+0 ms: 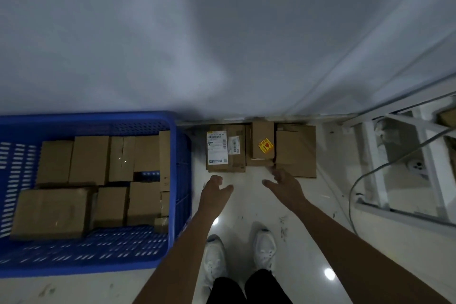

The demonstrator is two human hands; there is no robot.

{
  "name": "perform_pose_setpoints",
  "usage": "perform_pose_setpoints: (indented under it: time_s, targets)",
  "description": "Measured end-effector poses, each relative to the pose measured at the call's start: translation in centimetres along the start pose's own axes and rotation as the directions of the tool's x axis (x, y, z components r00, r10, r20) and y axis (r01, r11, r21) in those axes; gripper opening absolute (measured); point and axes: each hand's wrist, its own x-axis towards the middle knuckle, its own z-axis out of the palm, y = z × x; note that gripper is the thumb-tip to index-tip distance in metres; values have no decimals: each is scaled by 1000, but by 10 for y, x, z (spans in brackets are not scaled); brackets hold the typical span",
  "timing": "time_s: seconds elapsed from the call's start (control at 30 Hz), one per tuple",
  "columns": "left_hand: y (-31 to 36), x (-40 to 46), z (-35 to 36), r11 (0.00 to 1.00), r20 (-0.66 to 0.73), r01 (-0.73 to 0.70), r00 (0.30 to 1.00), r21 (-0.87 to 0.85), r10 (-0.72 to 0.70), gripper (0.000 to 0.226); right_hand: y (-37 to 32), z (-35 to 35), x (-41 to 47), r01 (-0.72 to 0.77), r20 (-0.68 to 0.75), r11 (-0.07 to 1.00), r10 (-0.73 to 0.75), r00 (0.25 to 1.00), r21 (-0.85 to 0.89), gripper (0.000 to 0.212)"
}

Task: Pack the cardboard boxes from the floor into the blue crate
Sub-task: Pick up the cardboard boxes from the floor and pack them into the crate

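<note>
The blue crate (181,180) stands on the floor at the left and holds several cardboard boxes (88,159). Against the wall ahead lie more boxes: one with white shipping labels (225,153), a narrow one with a yellow and red sticker (262,140), and a flat plain one (297,154). My left hand (214,191) reaches out empty just below the labelled box, fingers loosely apart. My right hand (283,182) is also empty and open, its fingertips close to the front edge of the stickered box.
A grey-white wall (222,44) rises right behind the floor boxes. At the right stands a white metal frame (375,163) with a grey cable (355,195) looping across the floor. My white shoes (265,247) are on the glossy floor below my hands.
</note>
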Motion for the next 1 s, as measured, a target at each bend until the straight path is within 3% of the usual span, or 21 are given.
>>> perform_pose_setpoints:
  time_s: [0.47,0.6,0.73,0.8,0.87,0.93,1.0]
  targets:
    - [16,83,154,986,220,-104,973,133,73,52,136,-58,105,-158,-282,977,193,940,143,72]
    - [10,141,208,998,230,-31,973,49,19,69,179,-58,156,-197,-293,955,258,921,223,88]
    - [0,188,250,980,139,32,990,-198,-4,64,202,-51,202,-184,-256,944,256,932,274,99]
    - [-1,197,266,907,99,147,988,-395,-116,79,211,-44,222,-173,-233,929,256,938,327,107]
    - [1,200,280,805,112,248,968,-538,-223,104,222,-37,240,-149,-228,913,248,942,380,101]
    - [-2,215,292,783,103,273,960,-558,-261,129,228,-31,250,-122,-263,904,246,933,411,90]
    - [1,229,300,800,122,276,960,-532,-250,137,233,-31,256,-103,-315,909,243,917,403,87]
